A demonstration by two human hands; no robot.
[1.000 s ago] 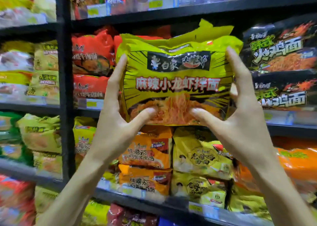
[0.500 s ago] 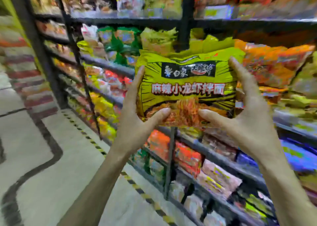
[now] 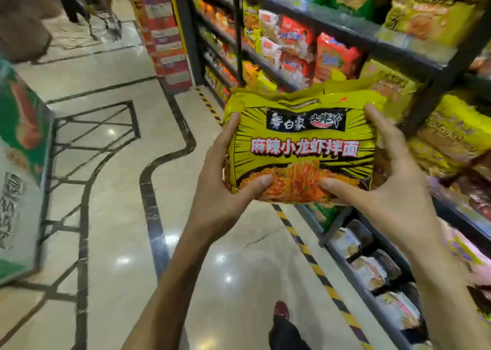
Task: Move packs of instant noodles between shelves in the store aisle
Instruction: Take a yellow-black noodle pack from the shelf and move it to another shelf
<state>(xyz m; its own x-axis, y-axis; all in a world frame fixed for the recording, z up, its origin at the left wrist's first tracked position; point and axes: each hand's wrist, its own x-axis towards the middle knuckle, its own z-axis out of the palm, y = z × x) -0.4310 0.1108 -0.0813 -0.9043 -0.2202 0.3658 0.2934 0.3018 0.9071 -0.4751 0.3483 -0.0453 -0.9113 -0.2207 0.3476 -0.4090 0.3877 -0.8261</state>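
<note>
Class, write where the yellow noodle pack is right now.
Head view, right of centre: the yellow noodle pack is held between the left hand and right hand, off the shelving at its right, above the striped floor tape.

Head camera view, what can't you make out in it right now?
Back of the yellow noodle pack: faces away in the head view. The pack also hides most fingers of the left hand and right hand.
Shelf packs: motion blur, labels unreadable.
Green carton: cut off by the left edge, print smeared.
Shoe: the leg above it is cut off by the bottom edge.
</note>
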